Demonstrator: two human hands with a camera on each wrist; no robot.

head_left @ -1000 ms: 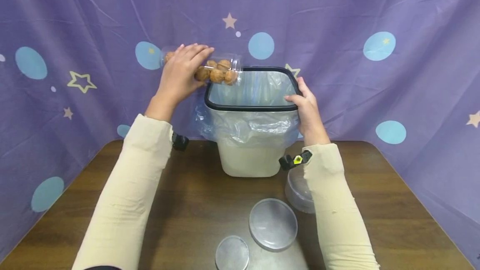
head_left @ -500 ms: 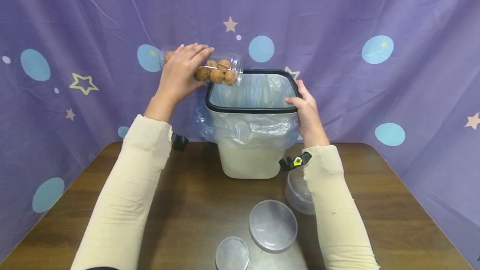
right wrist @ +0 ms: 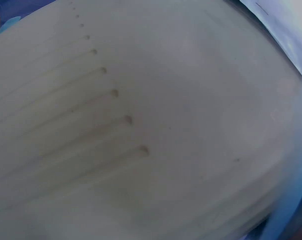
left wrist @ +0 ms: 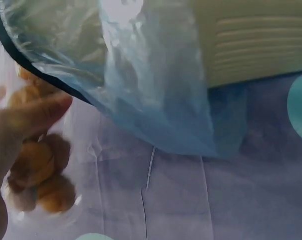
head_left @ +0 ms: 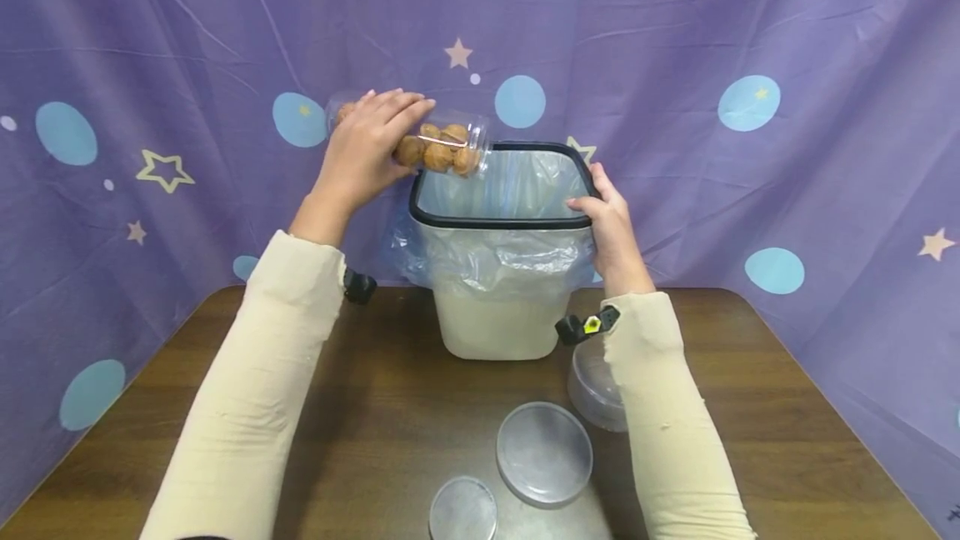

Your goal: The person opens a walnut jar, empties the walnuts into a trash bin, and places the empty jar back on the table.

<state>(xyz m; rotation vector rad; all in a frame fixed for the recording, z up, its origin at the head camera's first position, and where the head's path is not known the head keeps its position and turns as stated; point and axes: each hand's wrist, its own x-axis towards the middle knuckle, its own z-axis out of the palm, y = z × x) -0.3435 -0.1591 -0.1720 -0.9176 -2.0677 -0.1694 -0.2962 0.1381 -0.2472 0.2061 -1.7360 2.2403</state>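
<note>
My left hand (head_left: 365,148) grips a clear plastic jar (head_left: 482,136) lying nearly on its side, its right end over the bin's left rim. Brown walnuts (head_left: 438,157) show through its wall, and my palm hides part of it. The left wrist view has the walnuts (left wrist: 33,162) beside my thumb. My right hand (head_left: 617,227) holds the right rim of a cream bin (head_left: 501,319), thumb over the black rim ring (head_left: 502,223). A bluish plastic bag (head_left: 510,261) lines the bin and hangs outside it. Ribbed bin wall (right wrist: 180,110) fills most of the right wrist view.
On the wooden table (head_left: 375,432) lie a large round lid (head_left: 544,454) and a smaller lid (head_left: 463,509). A clear round container (head_left: 595,386) stands partly behind my right forearm. Behind the table hangs a purple curtain (head_left: 637,32) with stars and dots.
The jar has shifted slightly right, and its right end dips a little lower. The walnuts stay inside it. My right hand keeps its hold on the bin rim.
</note>
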